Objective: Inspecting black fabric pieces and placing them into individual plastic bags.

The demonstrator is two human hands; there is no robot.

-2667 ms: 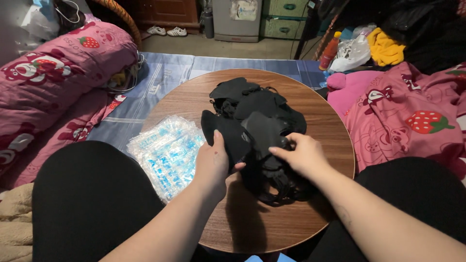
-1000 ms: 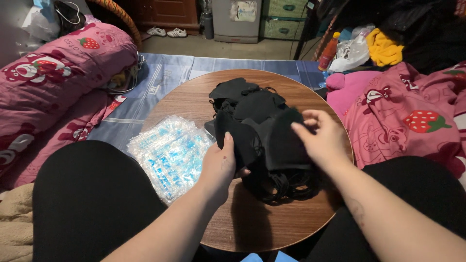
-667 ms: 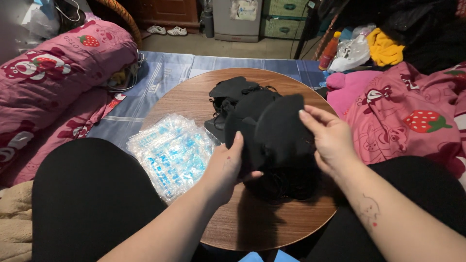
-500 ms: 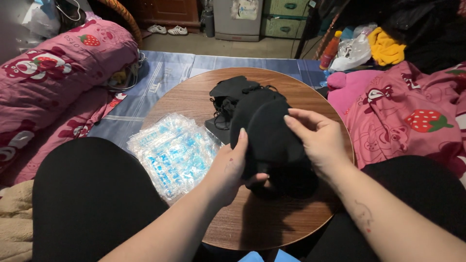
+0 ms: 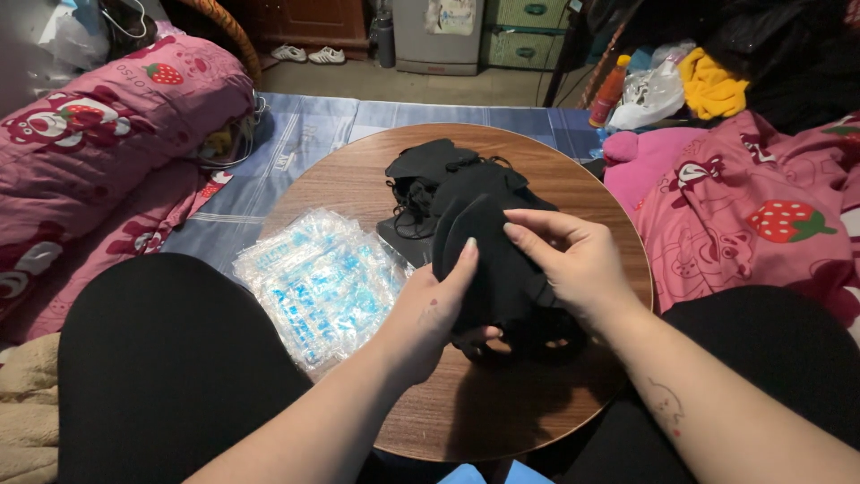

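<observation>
Bare forearms without sleeves, a small red-outlined tattoo on the right one, and black trousers

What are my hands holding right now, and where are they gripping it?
Both hands hold one black fabric piece above the round table: the left hand at its left edge, the right hand pinching its upper right edge.

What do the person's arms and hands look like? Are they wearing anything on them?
Both arms are bare, with no sleeves, gloves, rings or watch showing. The left hand and right hand have short, plain fingernails. A small red tattoo marks the right forearm.
</observation>
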